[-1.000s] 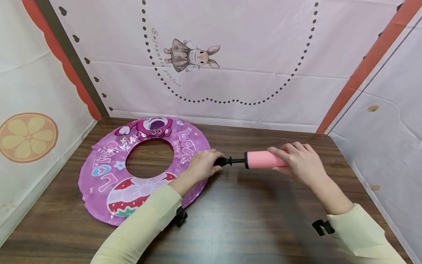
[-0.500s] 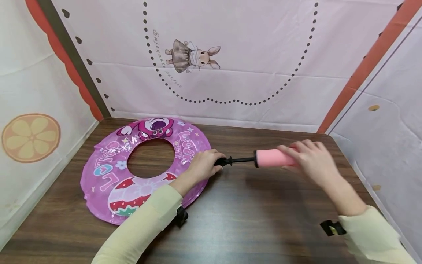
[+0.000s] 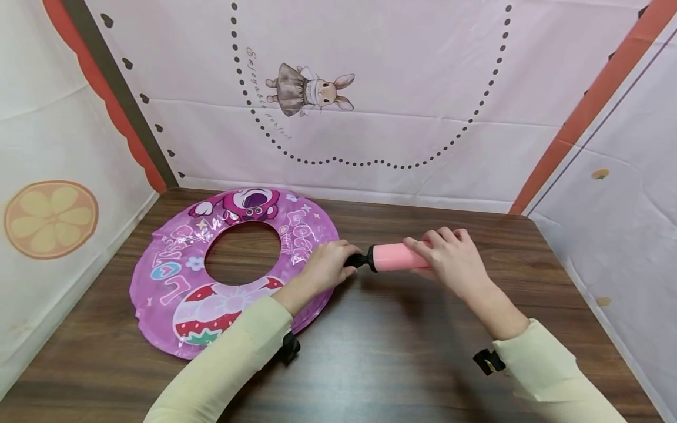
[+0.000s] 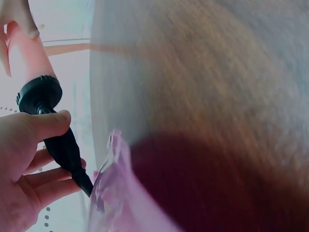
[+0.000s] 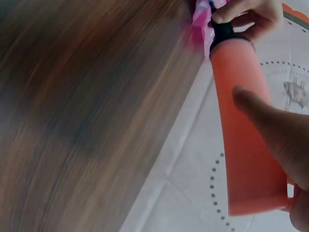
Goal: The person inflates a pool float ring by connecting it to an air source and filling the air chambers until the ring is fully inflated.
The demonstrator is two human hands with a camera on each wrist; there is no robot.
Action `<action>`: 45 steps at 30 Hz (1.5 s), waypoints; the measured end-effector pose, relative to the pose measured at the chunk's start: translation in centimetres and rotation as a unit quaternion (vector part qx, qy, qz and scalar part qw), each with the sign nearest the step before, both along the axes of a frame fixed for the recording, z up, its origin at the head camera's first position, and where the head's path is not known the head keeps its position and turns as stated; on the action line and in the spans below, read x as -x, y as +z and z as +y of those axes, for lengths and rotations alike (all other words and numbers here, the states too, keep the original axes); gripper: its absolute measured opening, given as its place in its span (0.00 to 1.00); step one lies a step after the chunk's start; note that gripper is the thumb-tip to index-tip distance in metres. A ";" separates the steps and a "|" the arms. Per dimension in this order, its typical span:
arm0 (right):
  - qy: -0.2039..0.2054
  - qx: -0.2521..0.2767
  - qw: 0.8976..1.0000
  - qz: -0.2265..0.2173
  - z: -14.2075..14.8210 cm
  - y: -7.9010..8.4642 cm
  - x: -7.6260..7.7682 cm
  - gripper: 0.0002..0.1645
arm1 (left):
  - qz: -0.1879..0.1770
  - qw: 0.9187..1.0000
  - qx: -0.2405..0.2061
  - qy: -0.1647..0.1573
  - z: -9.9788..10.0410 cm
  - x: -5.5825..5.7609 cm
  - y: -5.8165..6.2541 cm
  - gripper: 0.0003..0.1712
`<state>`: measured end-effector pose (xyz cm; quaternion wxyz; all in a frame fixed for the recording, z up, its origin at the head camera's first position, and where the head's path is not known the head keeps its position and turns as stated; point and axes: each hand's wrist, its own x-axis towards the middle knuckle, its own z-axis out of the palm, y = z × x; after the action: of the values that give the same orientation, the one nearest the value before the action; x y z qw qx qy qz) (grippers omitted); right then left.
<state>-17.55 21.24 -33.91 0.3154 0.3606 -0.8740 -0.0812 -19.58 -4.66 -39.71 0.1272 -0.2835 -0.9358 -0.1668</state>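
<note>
A pink hand pump (image 3: 396, 257) with a black end cap is held level over the table. My right hand (image 3: 449, 261) grips its pink barrel. My left hand (image 3: 326, 265) holds the pump's black end piece (image 4: 63, 145) between thumb and fingers, right at the edge of the swim ring. The barrel's cap now sits close against that black piece, and the rod between them is hidden. The purple swim ring (image 3: 153, 299), printed with a bear, strawberries and lettering, lies partly filled on the left, its rim wrinkled. My left forearm crosses over its near side.
The dark wood table (image 3: 381, 364) ends at a pale printed cloth wall (image 3: 412, 76) with a rabbit on it. Cloth walls also stand at the left and right. Black straps (image 3: 489, 361) show at both wrists.
My right hand first pulled the pink barrel to the right, lengthening the visible black rod, then pushed it back left against the black end piece. My left hand stays in place.
</note>
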 end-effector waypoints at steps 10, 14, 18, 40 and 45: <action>-0.025 0.024 0.998 -0.049 6.0 2.2 -1.0 0.37 | -0.024 0.999 0.030 0.019 0.1 0.3 0.7 0.21; -0.035 0.042 0.997 -0.056 8.7 3.6 -1.3 0.35 | -0.010 0.999 0.025 0.020 -0.1 0.3 0.5 0.21; -0.034 0.043 0.997 -0.049 8.5 3.4 -1.0 0.39 | 0.011 1.000 0.019 0.019 -0.2 0.3 0.3 0.21; -0.002 0.014 1.000 -0.009 1.8 0.1 0.4 0.36 | 0.025 1.000 0.000 0.011 0.2 0.0 0.1 0.19; -0.004 0.017 1.000 -0.021 4.7 1.3 -0.2 0.37 | 0.009 1.000 0.005 0.013 -0.2 0.1 0.3 0.20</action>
<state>-17.40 25.98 -32.61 0.3029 0.3528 -0.8833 -0.0599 -19.68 -4.82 -39.41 0.1363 -0.2736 -0.9390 -0.1578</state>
